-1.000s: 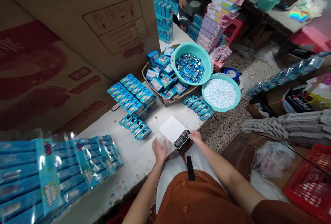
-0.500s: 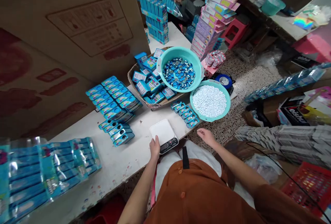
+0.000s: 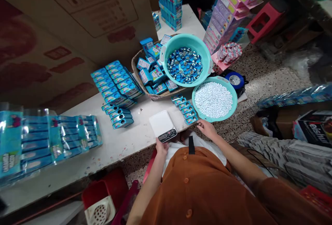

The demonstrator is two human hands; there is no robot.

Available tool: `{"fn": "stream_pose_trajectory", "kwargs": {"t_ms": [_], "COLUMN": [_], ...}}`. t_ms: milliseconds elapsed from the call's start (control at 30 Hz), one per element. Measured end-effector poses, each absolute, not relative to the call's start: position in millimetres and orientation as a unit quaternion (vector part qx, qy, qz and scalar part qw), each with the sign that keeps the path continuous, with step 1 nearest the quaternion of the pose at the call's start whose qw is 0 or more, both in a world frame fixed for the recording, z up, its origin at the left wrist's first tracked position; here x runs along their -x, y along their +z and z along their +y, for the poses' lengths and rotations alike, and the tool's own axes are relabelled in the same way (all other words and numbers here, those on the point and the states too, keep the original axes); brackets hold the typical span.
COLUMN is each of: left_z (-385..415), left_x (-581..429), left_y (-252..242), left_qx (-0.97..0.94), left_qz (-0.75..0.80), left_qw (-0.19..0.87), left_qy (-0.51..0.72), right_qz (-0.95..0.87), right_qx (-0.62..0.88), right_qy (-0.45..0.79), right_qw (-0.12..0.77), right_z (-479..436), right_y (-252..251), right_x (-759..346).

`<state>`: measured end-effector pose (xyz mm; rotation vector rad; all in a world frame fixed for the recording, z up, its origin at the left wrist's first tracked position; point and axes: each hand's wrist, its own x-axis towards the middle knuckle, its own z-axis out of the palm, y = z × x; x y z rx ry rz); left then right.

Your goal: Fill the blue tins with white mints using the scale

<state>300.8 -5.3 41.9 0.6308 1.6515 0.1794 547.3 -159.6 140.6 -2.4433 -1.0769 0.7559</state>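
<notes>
I sit at a white table (image 3: 116, 149) in an orange top. My left hand (image 3: 161, 146) grips the near end of a small white digital scale (image 3: 162, 124) at the table's front edge. Fingers loosely apart and holding nothing, my right hand (image 3: 207, 128) is open at the table edge, its fingertips beside the nearest tin in a short row of small blue tins (image 3: 185, 109). Just beyond that row stands a teal bowl of white tablets (image 3: 234, 93). Behind it, a larger teal bowl of blue and silver caps (image 3: 166, 50) rests on a cardboard tray of blue boxes (image 3: 153, 76).
Rows of blue tins (image 3: 116, 83) lie left of the scale. Plastic-wrapped blue packs (image 3: 38, 142) cover the table's left end. A big cardboard carton (image 3: 77, 27) walls the far side. Stacked blue boxes (image 3: 168, 0) and pink boxes (image 3: 228, 7) stand behind. A red stool (image 3: 109, 190) sits below.
My right hand let go of the scale and swung right toward the short row of tins. My left hand came onto the scale and pulled back to its near end. The view tipped downward.
</notes>
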Motion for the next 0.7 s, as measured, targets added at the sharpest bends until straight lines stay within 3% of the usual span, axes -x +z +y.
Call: {"fn": "stream_pose_trajectory", "kwargs": {"t_ms": [200, 400, 567, 700], "left_z": [3, -18, -28, -32], "left_x": [-322, -319, -351, -393], "left_y": [42, 75, 110, 106], "left_qx": [-0.253, -0.396, -0.801, -0.884], "left_qz": [0.717, 0.751, 0.424, 0.3], "left_qw": [0.643, 0.509, 0.385, 0.334], "left_qy": [0.088, 0.146, 0.174, 0.133], "right_qz": [-0.378, -0.361, -0.329, -0.304], "right_qx": [0.855, 0.859, 0.879, 0.889], "right_qy": [0.295, 0.274, 0.232, 0.209], "right_qw": [0.197, 0.238, 0.254, 0.273], "right_z": [-175, -188, -197, -206], "right_y": [138, 143, 150, 155], "right_x": [-548, -552, -562, -565]}}
